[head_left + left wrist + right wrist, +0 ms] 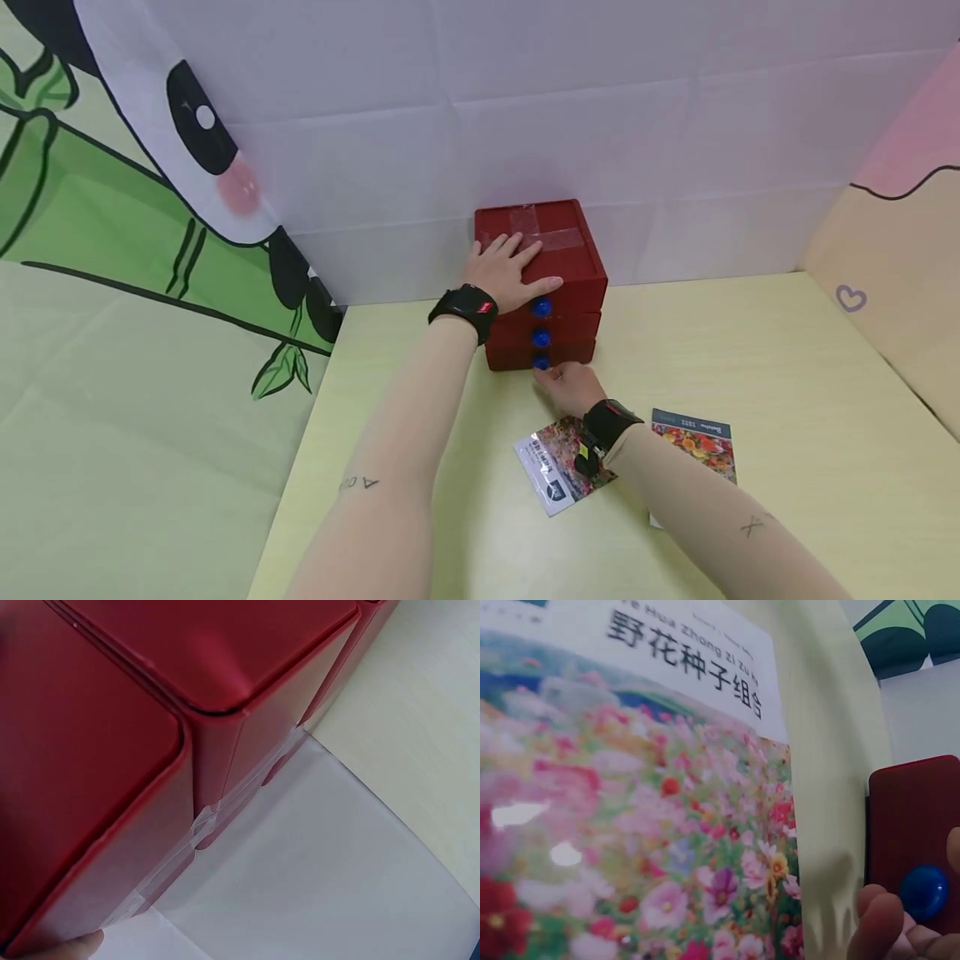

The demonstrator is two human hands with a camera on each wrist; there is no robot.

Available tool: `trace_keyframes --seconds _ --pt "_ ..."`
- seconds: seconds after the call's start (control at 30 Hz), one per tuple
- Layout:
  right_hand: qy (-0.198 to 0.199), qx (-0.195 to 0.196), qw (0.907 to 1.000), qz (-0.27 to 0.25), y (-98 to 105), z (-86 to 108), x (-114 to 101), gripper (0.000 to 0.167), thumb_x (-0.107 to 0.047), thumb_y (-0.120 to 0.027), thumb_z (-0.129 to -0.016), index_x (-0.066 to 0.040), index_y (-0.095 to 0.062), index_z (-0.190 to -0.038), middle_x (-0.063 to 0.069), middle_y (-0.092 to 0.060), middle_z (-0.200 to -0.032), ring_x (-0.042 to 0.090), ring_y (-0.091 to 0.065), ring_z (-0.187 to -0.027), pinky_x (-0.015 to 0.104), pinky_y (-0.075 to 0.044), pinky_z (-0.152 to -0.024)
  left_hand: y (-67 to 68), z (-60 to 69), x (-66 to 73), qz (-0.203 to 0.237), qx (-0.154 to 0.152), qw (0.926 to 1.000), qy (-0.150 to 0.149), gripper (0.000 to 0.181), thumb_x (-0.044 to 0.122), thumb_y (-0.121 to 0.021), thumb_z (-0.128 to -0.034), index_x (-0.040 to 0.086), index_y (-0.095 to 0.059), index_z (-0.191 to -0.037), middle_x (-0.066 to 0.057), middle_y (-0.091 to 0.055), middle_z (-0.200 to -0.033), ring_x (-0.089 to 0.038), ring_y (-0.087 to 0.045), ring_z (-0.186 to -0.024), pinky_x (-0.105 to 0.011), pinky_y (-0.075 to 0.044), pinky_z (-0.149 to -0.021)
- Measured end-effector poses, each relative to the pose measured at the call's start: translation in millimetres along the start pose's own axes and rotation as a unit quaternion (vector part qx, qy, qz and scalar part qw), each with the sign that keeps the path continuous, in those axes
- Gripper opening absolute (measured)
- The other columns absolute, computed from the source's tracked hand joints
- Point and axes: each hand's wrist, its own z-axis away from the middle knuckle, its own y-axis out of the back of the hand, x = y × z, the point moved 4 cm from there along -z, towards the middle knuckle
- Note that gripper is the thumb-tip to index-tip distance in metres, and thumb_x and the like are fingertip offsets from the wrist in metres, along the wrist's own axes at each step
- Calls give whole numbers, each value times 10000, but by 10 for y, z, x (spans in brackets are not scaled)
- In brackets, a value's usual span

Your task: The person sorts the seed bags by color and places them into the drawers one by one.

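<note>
A red box of stacked drawers [562, 296] with blue round knobs stands against the back wall, clear tape across its top. My left hand [504, 271] rests on its top, fingers spread; a fingertip shows at the bottom of the left wrist view beside the red drawers [247, 667]. Low at the front, my right hand [572, 388] has its fingertips at the bottom blue knob [541, 362]. In the right wrist view the curled fingers of that hand [900, 930] are at the blue knob [924, 892]; the exact grip is partly hidden.
A flower-printed packet [551, 467] lies under my right wrist, large in the right wrist view [652, 825]. Another flower packet [697, 442] lies to its right, partly behind my forearm. A printed cloth wall [375, 167] stands behind the pale table [750, 350].
</note>
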Motion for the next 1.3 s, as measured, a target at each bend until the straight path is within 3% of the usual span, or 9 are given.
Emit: trace_keyframes --seconds 0.07,0.17,0.37,0.53,0.63,0.8,0.97,1.17,1.3 --pt "20 8 10000 16 -20 -44 19 546 -502 -553 -929 -123 -533 -536 -32 -411 -490 144 -389 -451 274 -268 -435 -20 -26 7 -21 -13 10000 -11 846 818 -240 -839 343 -205 -1539 -11 -176 -1597 -239 -131 -1465 -541 -79 -1154" --pt "27 91 9999 46 -54 -102 51 591 -496 -558 -926 -141 -432 -472 -47 -335 -460 130 -310 -414 273 -203 -418 -42 -55 22 15 -10 10000 -51 857 828 -232 -831 347 -203 -1539 -9 -173 -1598 -240 -128 -1466 -545 -72 -1153" --pt "-78 366 9992 162 -107 -158 64 584 -533 -574 -901 -138 -416 -500 -33 -325 -487 152 -330 -447 293 -200 -437 -42 -52 32 55 -2 10000 -26 851 824 -251 -830 351 -209 -1537 -8 -181 -1595 -244 -134 -1464 -549 -69 -1152" --pt "-199 429 9981 394 -154 -200 57 608 -611 -502 -906 -121 -462 -549 -3 -373 -521 199 -422 -504 312 -241 -458 -30 -38 31 79 17 10000 -49 859 829 -241 -827 348 -207 -1537 -8 -178 -1596 -244 -132 -1465 -547 -62 -1153" --pt "-284 453 9972 531 -176 -239 72 629 -644 -440 -915 -101 -567 -624 38 -515 -601 243 -542 -609 327 -343 -510 -23 -22 25 105 9 9999 -55 864 833 -236 -825 347 -207 -1538 -9 -177 -1596 -244 -128 -1466 -545 -59 -1154" --pt "-376 117 9960 805 -189 -256 69 694 -659 -336 -940 -68 -693 -874 125 -671 -874 327 -639 -827 408 -476 -659 21 21 27 116 42 9999 -41 847 815 -255 -839 336 -223 -1537 -19 -192 -1593 -253 -142 -1462 -547 -69 -1153" --pt "-375 -101 9949 928 -184 -264 51 759 -663 -277 -951 -28 -673 -1082 168 -664 -1067 364 -630 -977 475 -493 -800 6 -19 21 113 63 9999 -26 854 823 -250 -830 342 -225 -1535 -13 -190 -1593 -248 -143 -1463 -547 -68 -1153" --pt "-454 -393 9947 838 -176 -259 55 806 -688 -249 -941 -29 -617 -1226 173 -616 -1222 373 -581 -1111 498 -448 -930 -8 -23 12 127 46 9999 -25 854 824 -253 -829 344 -224 -1535 -10 -187 -1594 -243 -136 -1464 -542 -65 -1155" --pt "-439 -466 9950 771 -175 -244 34 793 -672 -263 -948 -22 -604 -1248 178 -607 -1239 382 -572 -1122 508 -435 -952 13 -4 5 130 61 9999 -49 846 814 -266 -837 336 -232 -1534 -16 -194 -1592 -245 -140 -1463 -542 -63 -1155"
